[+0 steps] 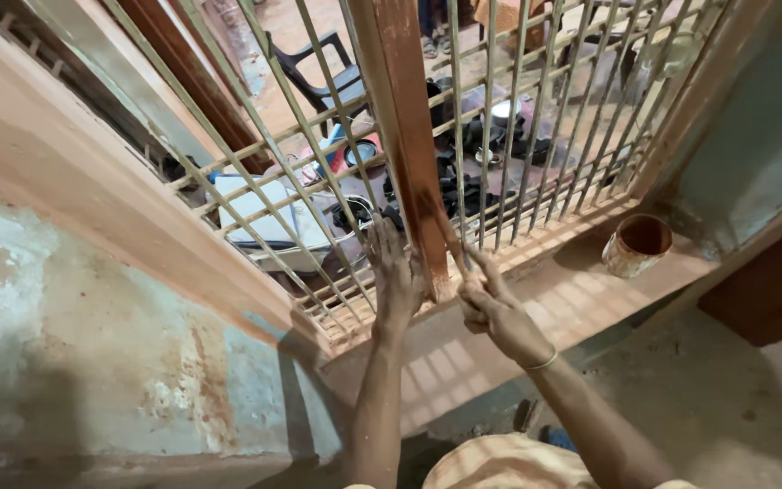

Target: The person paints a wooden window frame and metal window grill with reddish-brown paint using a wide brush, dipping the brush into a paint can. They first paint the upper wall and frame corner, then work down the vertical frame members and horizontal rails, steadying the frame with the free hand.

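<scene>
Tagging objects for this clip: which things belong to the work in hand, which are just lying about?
In hand:
- left hand flat against the wooden centre post
- right hand holding a thin brush to that post
- rusty tin on the sill

Lying about:
- dark plastic chair beyond the metal bars
- clutter on the ground outside

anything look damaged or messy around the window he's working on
Yes. The wall left of the window is patchy, with paint worn off in blotches. The pot on the sill is smeared with reddish drips. The left hand and right hand look unharmed.
</scene>
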